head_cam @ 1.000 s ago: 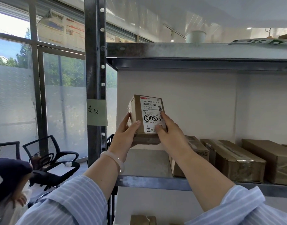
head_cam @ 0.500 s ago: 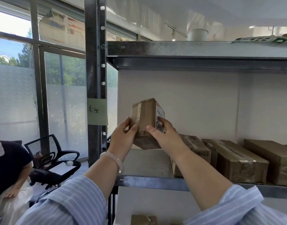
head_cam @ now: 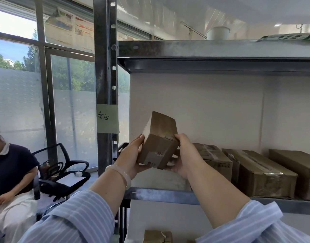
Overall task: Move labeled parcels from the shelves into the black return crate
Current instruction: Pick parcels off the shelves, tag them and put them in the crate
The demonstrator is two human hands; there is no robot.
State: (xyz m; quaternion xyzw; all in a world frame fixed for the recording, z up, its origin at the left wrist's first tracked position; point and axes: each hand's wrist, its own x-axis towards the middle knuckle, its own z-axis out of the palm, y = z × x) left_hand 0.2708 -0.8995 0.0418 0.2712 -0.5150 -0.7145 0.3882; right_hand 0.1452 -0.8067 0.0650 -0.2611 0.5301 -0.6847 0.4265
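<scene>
left hand and right hand clasping tilted parcel, grey metal shelf, boxes, window

Head camera (worn, near) faces the shelf.

Matt brown cardboard parcel (glossy tape), scuffed grey metal shelf

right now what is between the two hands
The small cardboard parcel, tilted, gripped on either side by the left hand and the right hand; the head view shows it.
</scene>
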